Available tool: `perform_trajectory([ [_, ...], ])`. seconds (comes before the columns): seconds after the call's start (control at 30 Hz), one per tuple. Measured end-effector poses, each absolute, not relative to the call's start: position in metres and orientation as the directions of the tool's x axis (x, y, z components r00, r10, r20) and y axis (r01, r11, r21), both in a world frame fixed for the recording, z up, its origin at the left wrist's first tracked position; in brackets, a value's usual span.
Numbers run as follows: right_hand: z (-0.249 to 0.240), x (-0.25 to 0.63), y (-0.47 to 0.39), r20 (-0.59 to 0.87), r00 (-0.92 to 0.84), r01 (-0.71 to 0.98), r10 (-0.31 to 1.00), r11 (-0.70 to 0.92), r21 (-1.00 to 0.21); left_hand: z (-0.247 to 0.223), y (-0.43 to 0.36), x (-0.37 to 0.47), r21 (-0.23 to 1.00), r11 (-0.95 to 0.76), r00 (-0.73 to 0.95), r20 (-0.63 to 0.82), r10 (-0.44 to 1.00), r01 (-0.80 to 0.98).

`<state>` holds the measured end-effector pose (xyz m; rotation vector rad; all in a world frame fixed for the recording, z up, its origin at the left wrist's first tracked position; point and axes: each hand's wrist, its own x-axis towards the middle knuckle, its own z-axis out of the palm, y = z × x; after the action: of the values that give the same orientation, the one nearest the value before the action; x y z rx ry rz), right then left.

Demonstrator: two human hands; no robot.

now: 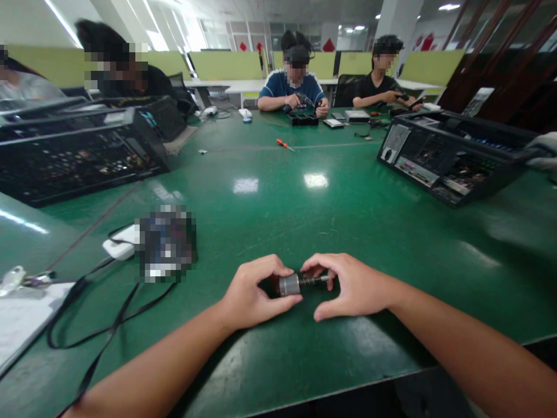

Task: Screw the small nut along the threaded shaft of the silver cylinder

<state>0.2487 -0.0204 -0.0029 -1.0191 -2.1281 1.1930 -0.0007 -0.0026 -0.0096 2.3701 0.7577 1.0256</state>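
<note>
My left hand [250,290] is closed round a short grey metal cylinder [289,285], its thumb in front and a finger over the top. From the cylinder's right end a thin dark shaft [311,281], apparently with a spring round it, points right to a bright metal tip. Around that shaft my right hand [350,285] is curved, its thumb well apart from its fingers. The fingers are close behind the tip; whether they touch it I cannot tell. Both hands are low over the green tabletop [278,215], near its front edge.
Open computer cases stand at left [82,145] and right [448,154]. An orange screwdriver [285,145] lies farther back. To the left are a black strap [115,322], a blurred-out item [166,244] and a clipboard with paper [26,325]. Several people sit around the table.
</note>
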Motion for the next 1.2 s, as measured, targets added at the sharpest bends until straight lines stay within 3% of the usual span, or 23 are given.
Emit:
perform_trajectory([
  [0.57,-0.0017,0.2421,-0.0267,0.232,-0.586,0.374,0.777,0.513,-0.773,-0.011,-0.0075,0.0021,0.609,-0.747,0.615,0.49,0.618,0.265],
  [1.2,-0.0027,0.2413,-0.0292,0.251,-0.579,0.392,0.776,0.535,-0.749,-0.0136,-0.0099,0.0006,0.588,-0.768,0.619,0.512,0.596,0.253],
])
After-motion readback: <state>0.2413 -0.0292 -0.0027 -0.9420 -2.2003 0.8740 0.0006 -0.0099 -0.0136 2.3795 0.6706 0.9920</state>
